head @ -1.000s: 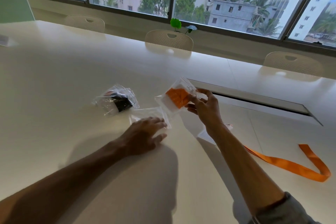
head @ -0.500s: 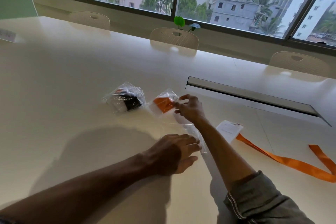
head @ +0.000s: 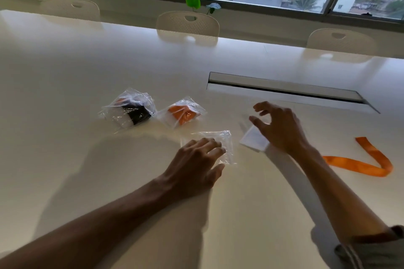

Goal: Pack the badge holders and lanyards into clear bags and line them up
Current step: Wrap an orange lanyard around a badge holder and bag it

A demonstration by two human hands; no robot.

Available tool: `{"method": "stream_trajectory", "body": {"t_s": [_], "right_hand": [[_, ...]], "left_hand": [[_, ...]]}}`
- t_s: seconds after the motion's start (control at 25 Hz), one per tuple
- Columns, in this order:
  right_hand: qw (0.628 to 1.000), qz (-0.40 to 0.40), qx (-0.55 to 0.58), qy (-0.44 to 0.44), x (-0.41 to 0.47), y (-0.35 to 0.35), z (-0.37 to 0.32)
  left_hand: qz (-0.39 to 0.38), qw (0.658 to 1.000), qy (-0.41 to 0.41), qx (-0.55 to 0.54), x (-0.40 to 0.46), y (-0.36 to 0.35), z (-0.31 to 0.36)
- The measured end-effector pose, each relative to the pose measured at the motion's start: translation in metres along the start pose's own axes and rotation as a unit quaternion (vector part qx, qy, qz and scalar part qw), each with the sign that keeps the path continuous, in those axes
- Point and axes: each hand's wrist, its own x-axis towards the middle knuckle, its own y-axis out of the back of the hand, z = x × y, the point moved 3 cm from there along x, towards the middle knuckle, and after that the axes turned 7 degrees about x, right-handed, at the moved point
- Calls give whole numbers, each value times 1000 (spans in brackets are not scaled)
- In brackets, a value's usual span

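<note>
Two packed clear bags lie side by side on the white table [head: 65,76]: one with a black lanyard [head: 129,110] at the left, one with an orange lanyard [head: 182,113] just right of it. An empty clear bag [head: 223,140] lies nearer me, and my left hand [head: 194,166] rests flat on its near part. My right hand [head: 277,125] hovers with loosely spread fingers over a white badge holder [head: 252,138], holding nothing. A loose orange lanyard [head: 369,159] trails from under my right forearm to the right.
A long cable slot [head: 284,90] is cut into the table beyond my right hand. Three pale chairs [head: 188,24] stand at the far edge under the windows. A small green plant [head: 193,2] sits on the sill.
My right hand let go of the orange-lanyard bag, which now lies beside the black one, and drew back right over the badge holder. My left hand stays on the empty bag.
</note>
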Motion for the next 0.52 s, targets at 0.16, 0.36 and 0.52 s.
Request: {"method": "stream_trajectory", "body": {"t_s": [0.16,0.36,0.52], "right_hand": [[996,-59,-32,-60,-21,18,45],[986,-152,15,-62,-28,11,60],[991,-132,-31,9,-29,0,53]], "left_hand": [[12,1000,15,18,1,4,1],[16,998,32,45,10,3,10],[24,995,69,61,30,-3,25]]}}
